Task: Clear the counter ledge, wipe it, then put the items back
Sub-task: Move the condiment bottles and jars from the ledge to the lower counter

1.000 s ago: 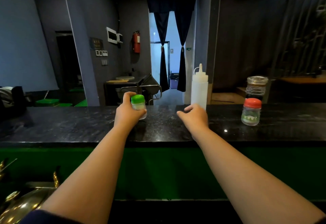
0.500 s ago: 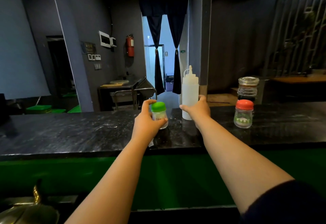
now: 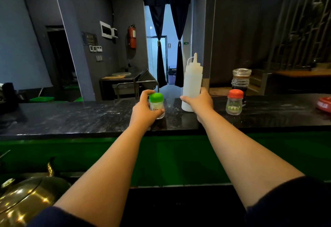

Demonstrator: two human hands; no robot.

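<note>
The black marble counter ledge runs across the view. My left hand grips a small clear jar with a green cap, standing on the ledge near its middle. Just to the right, my right hand is wrapped around the lower part of a tall white squeeze bottle, which stands upright. Further right stand a small jar with a red cap and, behind it, a glass jar of dark sauce.
A red dish sits at the ledge's far right edge. Below the ledge is a green front panel. A brass pot lid lies at the bottom left. A dark object stands at the ledge's far left.
My left hand has carried the green-capped jar to the right, toward the middle of the ledge. My right hand has reached forward and closed around the squeeze bottle.
</note>
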